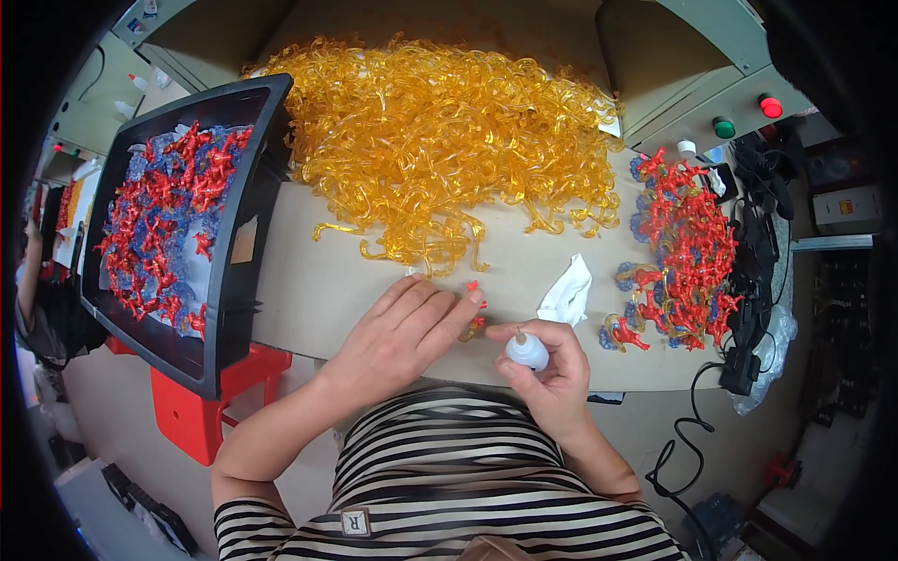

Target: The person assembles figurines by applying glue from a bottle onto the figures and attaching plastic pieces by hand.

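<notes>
My left hand (404,325) is palm down over the near part of the table, fingers bent together. At its index fingertip is a small red plastic figure (475,292) with a bit of amber and blue below it; the hand hides part of it. My right hand (559,379) is closed round a small white squeeze bottle (527,352) with a thin nozzle, held just right of the figure. A crumpled white tissue (567,290) lies beyond the right hand. Past my left fingers spreads a big heap of clear amber plastic pieces (449,140).
On the left a black tray (245,271) is tilted, with red and blue figures inside. Several red, blue and amber figures (687,248) are piled at the right, beside black cables (748,309). A red stool (187,416) stands below the tray. Green (723,127) and red buttons (770,106) sit on the machine frame.
</notes>
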{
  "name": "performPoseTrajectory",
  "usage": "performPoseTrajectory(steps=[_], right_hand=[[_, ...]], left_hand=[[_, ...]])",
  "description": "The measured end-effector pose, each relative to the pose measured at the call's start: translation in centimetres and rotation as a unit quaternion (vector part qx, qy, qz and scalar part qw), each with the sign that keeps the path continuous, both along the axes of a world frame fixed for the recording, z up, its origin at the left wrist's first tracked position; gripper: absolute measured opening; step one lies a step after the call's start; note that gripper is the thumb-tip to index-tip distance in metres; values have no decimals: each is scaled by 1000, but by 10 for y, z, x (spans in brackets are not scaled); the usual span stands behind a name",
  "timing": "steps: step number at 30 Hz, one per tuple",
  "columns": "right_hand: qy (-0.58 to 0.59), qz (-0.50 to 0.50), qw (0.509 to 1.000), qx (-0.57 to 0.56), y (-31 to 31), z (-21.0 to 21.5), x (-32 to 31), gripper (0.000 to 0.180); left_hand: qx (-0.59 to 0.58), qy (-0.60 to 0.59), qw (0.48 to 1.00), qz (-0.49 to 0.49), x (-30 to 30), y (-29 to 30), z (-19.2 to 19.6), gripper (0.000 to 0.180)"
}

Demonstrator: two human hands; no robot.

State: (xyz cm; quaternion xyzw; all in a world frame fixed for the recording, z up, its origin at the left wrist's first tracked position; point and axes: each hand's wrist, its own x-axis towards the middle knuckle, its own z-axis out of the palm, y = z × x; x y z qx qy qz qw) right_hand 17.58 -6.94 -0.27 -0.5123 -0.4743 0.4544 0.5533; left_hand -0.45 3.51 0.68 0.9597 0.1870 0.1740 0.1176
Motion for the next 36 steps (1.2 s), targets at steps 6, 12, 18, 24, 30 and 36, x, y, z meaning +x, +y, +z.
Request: performPoseTrajectory(steps=[6,12,18,24,30,36], right_hand=[[44,-41,998,3,0,0,8,34],[40,-52,998,2,1,0,9,34],[-57,-50,997,13,-1,2,15,31],[-26,-101,994,19,-5,3,22,39],[-114,-144,976,114,-6,13,33,41],[-286,-115,932,188,-2,27,31,46]], left_hand=[[-14,-38,999,35,-1,-4,-5,47],[-20,-36,998,39,1,-6,-3,33],[-68,-68,995,24,2,-5,-7,30],[-72,-102,992,15,1,-7,-13,31],[-52,-83,995,19,5,-8,-8,28],[-43,-55,997,16,7,-8,-2,27]])
